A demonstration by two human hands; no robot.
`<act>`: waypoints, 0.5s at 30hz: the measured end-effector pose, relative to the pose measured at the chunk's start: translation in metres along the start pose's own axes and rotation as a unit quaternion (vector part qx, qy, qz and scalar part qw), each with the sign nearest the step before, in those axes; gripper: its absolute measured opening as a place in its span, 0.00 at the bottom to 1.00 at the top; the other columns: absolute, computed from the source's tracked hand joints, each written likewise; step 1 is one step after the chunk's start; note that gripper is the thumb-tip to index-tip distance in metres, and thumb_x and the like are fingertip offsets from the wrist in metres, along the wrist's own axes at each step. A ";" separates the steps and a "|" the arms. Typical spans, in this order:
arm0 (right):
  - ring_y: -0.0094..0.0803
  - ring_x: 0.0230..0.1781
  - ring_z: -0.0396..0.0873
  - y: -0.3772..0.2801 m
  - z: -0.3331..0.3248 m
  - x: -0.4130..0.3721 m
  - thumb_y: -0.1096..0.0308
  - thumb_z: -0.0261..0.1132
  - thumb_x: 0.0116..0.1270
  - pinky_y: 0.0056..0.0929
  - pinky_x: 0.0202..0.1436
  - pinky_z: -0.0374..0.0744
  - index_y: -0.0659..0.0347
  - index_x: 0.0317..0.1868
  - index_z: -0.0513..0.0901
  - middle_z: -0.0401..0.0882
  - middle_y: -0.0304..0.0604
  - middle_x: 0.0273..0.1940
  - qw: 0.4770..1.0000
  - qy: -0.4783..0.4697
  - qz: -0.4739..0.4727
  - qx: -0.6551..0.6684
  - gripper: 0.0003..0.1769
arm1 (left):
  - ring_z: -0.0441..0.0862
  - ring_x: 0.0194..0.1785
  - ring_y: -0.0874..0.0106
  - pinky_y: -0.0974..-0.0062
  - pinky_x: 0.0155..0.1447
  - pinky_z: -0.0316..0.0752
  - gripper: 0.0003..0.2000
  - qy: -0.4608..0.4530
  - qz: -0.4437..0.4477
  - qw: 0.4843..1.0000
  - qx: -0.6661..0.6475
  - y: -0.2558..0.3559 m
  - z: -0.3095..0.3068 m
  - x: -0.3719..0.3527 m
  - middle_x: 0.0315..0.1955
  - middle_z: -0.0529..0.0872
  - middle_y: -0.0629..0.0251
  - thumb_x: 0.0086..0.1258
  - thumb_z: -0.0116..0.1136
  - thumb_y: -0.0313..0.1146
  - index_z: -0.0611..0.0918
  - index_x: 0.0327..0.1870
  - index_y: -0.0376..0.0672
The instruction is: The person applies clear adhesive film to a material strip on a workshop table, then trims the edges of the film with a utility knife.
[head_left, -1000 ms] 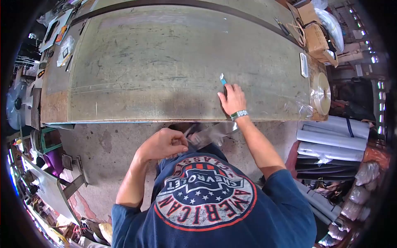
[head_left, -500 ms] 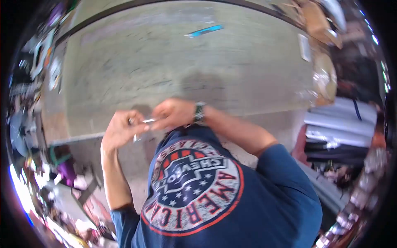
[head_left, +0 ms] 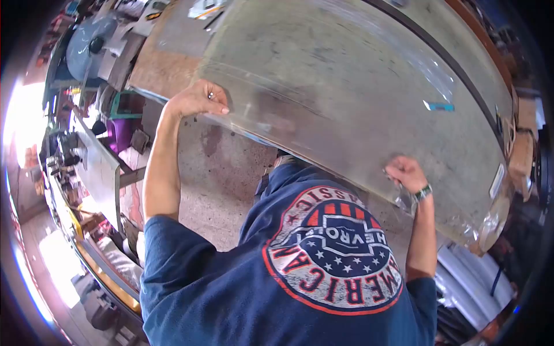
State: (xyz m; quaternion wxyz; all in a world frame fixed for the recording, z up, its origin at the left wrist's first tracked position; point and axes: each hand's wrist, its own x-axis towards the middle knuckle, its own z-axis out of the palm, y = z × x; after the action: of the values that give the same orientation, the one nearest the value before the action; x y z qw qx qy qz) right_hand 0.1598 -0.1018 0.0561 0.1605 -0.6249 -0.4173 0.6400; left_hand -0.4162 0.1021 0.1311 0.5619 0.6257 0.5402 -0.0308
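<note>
At the near left edge of the table, my left hand [head_left: 199, 99] is closed in a pinch, thumb against curled fingers. Clear plastic film [head_left: 271, 118], faint and partly blurred, seems to run from it along the table edge. My right hand [head_left: 405, 173], out to the right over the table's near edge, is closed too. A crumpled bit of the see-through film hangs just below its fingers. Farther back on the table [head_left: 346, 75] lies a blue cutter-like tool [head_left: 440, 106], apart from both hands.
A dark strip [head_left: 433, 43] crosses the table toward its far side. Silvery rolls [head_left: 470, 282] are stacked at lower right, and a cardboard box [head_left: 522, 158] sits at the far right. A round fan-like disc [head_left: 92, 46] stands at upper left, near a metal panel [head_left: 98, 161].
My hands have gone from close together to wide apart, the right one moving far to the right. The view has turned, showing more floor at left.
</note>
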 end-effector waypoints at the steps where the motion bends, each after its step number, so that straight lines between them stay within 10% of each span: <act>1: 0.16 0.26 0.77 0.002 0.002 -0.001 0.66 0.73 0.71 0.20 0.27 0.75 0.59 0.37 0.84 0.83 0.31 0.28 1.000 0.017 0.010 -0.021 0.08 | 0.79 0.29 0.83 0.79 0.34 0.73 0.10 -0.002 0.010 1.000 0.000 -0.017 -0.016 0.000 0.24 0.85 0.74 0.58 0.79 0.35 0.89 0.33 0.42; 15: 0.21 0.24 0.79 0.067 -0.020 -0.054 0.69 0.72 0.71 0.23 0.28 0.76 0.63 0.37 0.83 0.84 0.36 0.26 0.960 0.181 0.117 -0.179 0.07 | 0.87 0.37 0.75 0.72 0.44 0.81 0.10 0.004 0.021 0.997 0.074 -0.119 -0.113 0.019 0.32 0.91 0.64 0.58 0.76 0.30 0.91 0.38 0.37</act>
State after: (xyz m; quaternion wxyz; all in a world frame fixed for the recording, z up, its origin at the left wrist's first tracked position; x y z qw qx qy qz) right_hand 0.2086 -0.1746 0.0458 0.0426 -0.7934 -0.4130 0.4451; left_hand -0.5572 0.1723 0.0806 0.5122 0.6773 0.5252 -0.0563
